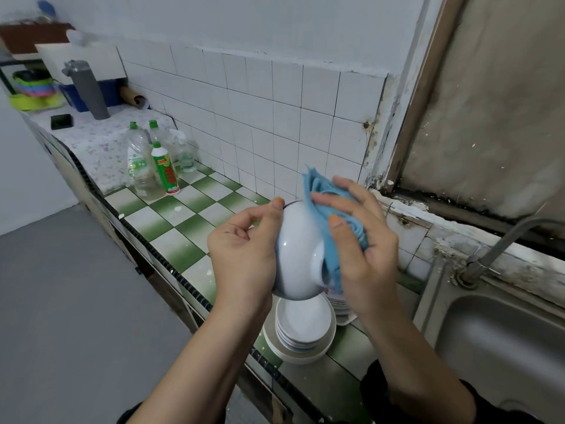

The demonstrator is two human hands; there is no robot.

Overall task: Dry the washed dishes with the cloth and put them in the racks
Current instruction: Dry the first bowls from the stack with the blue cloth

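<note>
A white bowl is held tilted above the counter, its underside facing me. My left hand grips its left rim, thumb on the edge. My right hand holds a folded blue cloth pressed against the bowl's right side and foot. Below them a stack of white bowls sits on a wider plate on the green-and-white tiled counter. More stacked dishes lie behind it, partly hidden by my right hand.
A steel sink with a tap lies at the right. Several detergent bottles stand at the back left of the counter. Farther left are a grey flask, a black box and coloured plastic bowls.
</note>
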